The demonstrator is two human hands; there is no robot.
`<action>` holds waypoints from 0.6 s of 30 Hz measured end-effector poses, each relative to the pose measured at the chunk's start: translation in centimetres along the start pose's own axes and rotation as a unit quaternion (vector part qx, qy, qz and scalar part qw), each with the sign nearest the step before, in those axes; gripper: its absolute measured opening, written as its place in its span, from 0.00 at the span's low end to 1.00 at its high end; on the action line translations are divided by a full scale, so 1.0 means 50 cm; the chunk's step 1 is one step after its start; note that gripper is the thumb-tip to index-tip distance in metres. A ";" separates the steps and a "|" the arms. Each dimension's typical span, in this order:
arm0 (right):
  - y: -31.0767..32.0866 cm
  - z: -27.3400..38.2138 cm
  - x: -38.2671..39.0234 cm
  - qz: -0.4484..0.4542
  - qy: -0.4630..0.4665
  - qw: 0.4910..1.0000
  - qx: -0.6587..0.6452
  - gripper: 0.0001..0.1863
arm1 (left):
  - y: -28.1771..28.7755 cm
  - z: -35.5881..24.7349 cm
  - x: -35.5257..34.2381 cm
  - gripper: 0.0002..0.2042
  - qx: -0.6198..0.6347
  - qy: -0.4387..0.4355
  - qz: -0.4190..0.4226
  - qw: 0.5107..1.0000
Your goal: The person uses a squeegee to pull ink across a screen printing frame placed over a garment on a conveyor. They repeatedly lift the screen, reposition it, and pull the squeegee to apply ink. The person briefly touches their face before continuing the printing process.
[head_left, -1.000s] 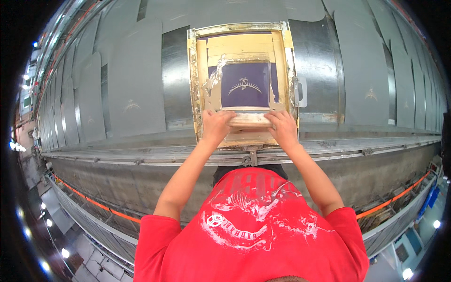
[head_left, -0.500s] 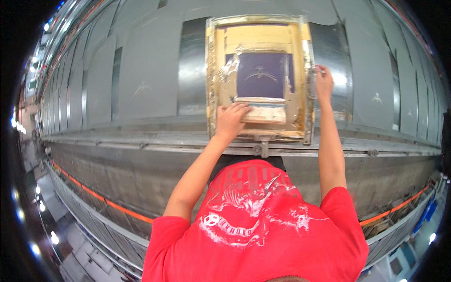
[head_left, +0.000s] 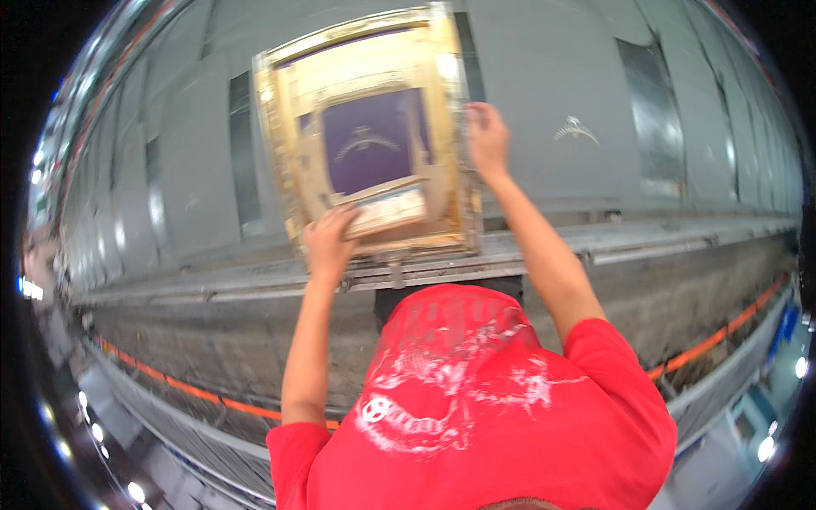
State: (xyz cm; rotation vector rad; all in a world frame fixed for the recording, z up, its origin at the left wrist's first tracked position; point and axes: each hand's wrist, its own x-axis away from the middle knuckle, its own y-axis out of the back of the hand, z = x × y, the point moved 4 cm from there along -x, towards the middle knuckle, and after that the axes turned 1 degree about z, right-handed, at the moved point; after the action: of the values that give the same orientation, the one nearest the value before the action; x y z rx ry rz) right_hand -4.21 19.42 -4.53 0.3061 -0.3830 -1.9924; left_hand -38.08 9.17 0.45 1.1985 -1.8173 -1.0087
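A screen-printing frame (head_left: 269,110) with taped yellowish borders lies a little tilted over the grey panels. Its purple mesh window (head_left: 370,144) carries a pale curved design. A light-coloured squeegee (head_left: 393,210) rests across the lower part of the screen, inside the frame. My left hand (head_left: 330,242) is closed at the squeegee's left end, by the frame's lower left side; its thumb is not clearly seen. At the frame's right edge, my right hand (head_left: 489,143) grips the rim with bent fingers, somewhat blurred.
Just right of the frame is a grey panel (head_left: 552,93) bearing a white arc print (head_left: 576,129). More panels run along the long table, with shiny dark strips (head_left: 653,106) between them. A metal rail (head_left: 620,240) edges the near side, with an orange strip (head_left: 191,382) below.
The frame, squeegee and both hands have moved left in view, and the frame has turned slightly. A printed grey panel now shows directly right of the frame.
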 end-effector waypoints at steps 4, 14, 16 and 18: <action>-0.097 0.032 0.037 -0.026 -0.006 1.000 0.001 0.11 | 0.045 0.085 0.010 0.27 0.001 -0.011 0.015 1.000; -0.127 0.040 0.039 -0.037 -0.053 0.998 -0.024 0.09 | 0.044 0.143 0.017 0.29 -0.076 -0.091 -0.043 0.992; -0.127 0.020 0.026 -0.052 -0.030 0.998 0.000 0.09 | 0.015 0.140 0.029 0.30 -0.069 -0.105 -0.063 0.990; -0.132 0.011 0.025 -0.052 -0.024 0.998 0.016 0.09 | 0.018 0.143 0.061 0.31 -0.080 -0.108 -0.062 0.989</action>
State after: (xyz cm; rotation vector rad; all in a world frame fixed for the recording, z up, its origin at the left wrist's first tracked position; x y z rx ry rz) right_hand -10.37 21.11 -6.70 0.3038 -0.4390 -2.0994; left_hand -45.64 8.06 -1.36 1.1508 -1.8017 -1.3756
